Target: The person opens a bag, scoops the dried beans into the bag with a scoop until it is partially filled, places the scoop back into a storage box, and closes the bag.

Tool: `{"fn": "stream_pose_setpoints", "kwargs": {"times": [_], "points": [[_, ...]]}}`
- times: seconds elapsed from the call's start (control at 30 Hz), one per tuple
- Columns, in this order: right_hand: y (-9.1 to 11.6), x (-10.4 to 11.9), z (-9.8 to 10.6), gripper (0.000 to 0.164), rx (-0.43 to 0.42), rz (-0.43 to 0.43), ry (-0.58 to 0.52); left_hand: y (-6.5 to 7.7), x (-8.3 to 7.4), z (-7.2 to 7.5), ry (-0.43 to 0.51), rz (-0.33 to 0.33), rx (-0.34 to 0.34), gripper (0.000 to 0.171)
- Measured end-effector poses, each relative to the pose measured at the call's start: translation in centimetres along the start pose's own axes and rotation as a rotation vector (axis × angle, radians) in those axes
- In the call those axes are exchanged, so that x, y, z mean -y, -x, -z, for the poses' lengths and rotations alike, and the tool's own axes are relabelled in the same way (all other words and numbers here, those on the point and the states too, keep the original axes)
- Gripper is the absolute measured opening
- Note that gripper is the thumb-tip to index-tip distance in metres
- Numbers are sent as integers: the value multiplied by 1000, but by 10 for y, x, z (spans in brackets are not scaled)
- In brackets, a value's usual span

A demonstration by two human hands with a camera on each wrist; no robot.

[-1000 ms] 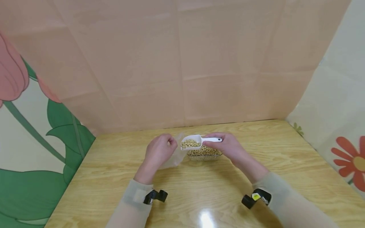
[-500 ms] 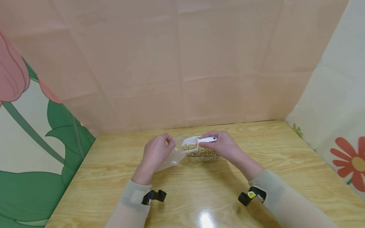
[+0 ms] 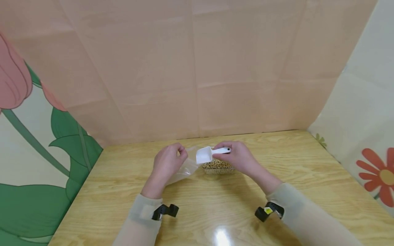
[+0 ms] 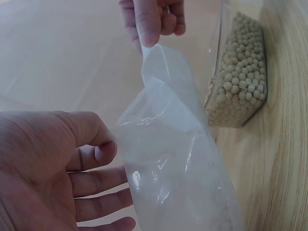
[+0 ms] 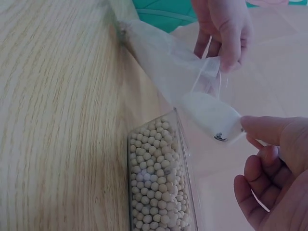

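My left hand (image 3: 167, 162) pinches the rim of a clear plastic bag (image 4: 178, 168) between thumb and forefinger, with the other fingers spread behind it in the left wrist view. A white scoop (image 3: 204, 155) is held by its handle in my right hand (image 3: 241, 159). Its bowl tips down into the bag's mouth, and no beans show in it in the head view. Pale round beans, like soybeans (image 5: 156, 185), fill a clear rectangular container (image 3: 219, 172) just beneath the right hand. Some pale contents show low in the bag in the left wrist view.
Everything is over a wood-grain table (image 3: 212, 205). A pink sheet (image 3: 197, 68) hangs along the back edge, and flower-patterned walls (image 3: 384, 171) flank both sides. Black wrist cameras (image 3: 267, 212) are strapped over both sleeves.
The scoop moved slightly left and tipped into the bag; the beans it carried have left its bowl. The left hand shifted slightly left, still pinching the bag.
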State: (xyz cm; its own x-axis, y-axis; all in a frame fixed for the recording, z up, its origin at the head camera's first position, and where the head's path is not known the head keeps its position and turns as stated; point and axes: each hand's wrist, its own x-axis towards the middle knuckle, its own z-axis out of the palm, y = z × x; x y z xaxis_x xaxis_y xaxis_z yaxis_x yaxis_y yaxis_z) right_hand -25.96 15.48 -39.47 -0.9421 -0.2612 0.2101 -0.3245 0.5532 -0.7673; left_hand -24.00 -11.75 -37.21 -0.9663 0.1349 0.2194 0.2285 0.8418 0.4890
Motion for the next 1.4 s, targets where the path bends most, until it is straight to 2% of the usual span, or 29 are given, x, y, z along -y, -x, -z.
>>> {"fn": "stream_pose_setpoints", "kwargs": {"times": [0.17, 0.37, 0.73, 1.03, 1.4], "points": [[0, 3, -2, 25, 3, 4, -10, 0, 1, -1, 9, -12, 1, 9], [3, 4, -2, 23, -1, -17, -55, -2, 3, -2, 18, -5, -32, 14], [14, -2, 15, 33, -11, -99, -174, -3, 8, -5, 141, -10, -42, 14], [20, -6, 31, 39, -46, -119, -158, -2, 14, -5, 154, 13, -51, 15], [24, -26, 52, 42, -87, -128, -129, -1, 16, -4, 133, -17, -28, 15]]}}
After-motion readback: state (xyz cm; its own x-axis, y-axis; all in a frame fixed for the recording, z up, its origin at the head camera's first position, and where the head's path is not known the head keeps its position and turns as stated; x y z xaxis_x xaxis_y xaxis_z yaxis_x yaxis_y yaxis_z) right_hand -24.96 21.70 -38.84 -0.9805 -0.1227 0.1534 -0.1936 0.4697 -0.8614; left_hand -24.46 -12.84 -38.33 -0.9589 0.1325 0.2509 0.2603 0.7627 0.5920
